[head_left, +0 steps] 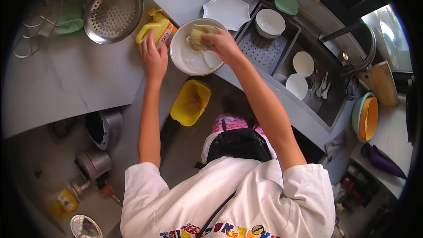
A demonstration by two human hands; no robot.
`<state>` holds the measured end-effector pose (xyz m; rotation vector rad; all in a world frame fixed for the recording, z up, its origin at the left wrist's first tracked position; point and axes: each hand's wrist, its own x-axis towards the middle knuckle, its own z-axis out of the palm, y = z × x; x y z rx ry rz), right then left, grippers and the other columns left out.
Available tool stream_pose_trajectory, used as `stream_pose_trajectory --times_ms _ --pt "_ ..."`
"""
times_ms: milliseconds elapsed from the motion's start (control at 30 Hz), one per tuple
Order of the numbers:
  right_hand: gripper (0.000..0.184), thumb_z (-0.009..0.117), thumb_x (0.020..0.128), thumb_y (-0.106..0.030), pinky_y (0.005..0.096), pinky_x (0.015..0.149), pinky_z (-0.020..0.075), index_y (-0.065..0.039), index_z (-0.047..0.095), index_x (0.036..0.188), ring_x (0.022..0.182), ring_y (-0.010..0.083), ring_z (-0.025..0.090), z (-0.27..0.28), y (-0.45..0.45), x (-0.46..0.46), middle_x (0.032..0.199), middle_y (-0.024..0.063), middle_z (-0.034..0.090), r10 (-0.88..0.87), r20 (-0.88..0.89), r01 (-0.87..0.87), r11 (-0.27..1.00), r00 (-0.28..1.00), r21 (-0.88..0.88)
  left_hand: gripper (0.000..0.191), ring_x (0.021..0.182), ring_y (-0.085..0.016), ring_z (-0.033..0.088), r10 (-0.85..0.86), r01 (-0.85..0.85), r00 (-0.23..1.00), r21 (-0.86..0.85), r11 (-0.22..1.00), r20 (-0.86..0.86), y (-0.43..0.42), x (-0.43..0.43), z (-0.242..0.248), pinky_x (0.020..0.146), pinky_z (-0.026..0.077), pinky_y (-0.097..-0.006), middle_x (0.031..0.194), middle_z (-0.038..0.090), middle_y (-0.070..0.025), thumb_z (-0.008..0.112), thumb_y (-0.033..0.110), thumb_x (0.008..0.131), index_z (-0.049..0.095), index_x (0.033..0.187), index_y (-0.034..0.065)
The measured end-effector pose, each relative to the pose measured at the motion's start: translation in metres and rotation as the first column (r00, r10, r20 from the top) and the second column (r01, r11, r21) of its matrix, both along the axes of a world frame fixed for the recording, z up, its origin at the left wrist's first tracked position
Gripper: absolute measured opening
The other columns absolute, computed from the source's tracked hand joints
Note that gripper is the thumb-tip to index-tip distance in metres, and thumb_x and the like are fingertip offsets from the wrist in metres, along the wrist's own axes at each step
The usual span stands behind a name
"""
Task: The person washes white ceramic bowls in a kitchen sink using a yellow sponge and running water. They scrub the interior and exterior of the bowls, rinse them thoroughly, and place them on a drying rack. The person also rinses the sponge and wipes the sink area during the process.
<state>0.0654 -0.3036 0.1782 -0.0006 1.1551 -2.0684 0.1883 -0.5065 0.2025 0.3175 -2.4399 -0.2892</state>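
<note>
A pale yellow-green scrubbing cloth (202,38) is pinched in my right hand (224,44) over a deep white basin (175,60). Water with some suds (195,61) covers the basin's bottom, and a white dish (211,59) shows partly beneath my right hand. Left of the basin stands a yellow pump bottle of dish detergent (161,26) with a side handle and an orange printed label. My left hand (153,56) grips the near side of this bottle, fingers by the handle and thumb by the label. The hand hides the bottle's lower part.
A white scalloped plate (228,11) lies behind the basin. White bowls (270,23) sit on the perforated sink tray (254,49). The sink (322,109) holds two white bowls and several spoons (324,86). A steel strainer (114,13) is at left, a yellow bin (191,102) below.
</note>
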Motion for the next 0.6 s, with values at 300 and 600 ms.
stream_pose_trajectory --times_ms 300,600 --pt "0.025 0.054 0.096 -0.008 0.0392 0.079 0.0601 0.006 0.060 0.115 0.093 0.0273 0.069 0.005 -0.119 -0.022 0.107 0.0179 0.067 -0.021 0.113 0.013 0.997 0.993 0.073 0.048 0.123 -0.041 0.052 -0.089 0.095 0.994 -0.090 0.991 0.059 -0.070 -0.065 -0.006 0.105 0.041 -0.0483 0.135 0.055 -0.0226 0.053 0.009 0.088 0.051 0.135 -0.0008" --pt "0.031 0.044 0.101 -0.014 0.0459 0.092 0.0553 0.007 0.053 0.123 0.106 0.0323 0.065 -0.001 -0.158 -0.019 0.123 0.0222 0.060 -0.013 0.292 0.061 0.986 0.956 -0.157 0.042 0.109 -0.040 0.062 -0.193 0.194 0.979 -0.011 0.981 0.072 -0.100 -0.073 0.004 0.096 0.048 -0.0441 0.118 0.065 -0.0242 0.048 -0.003 0.084 0.064 0.122 -0.0004"
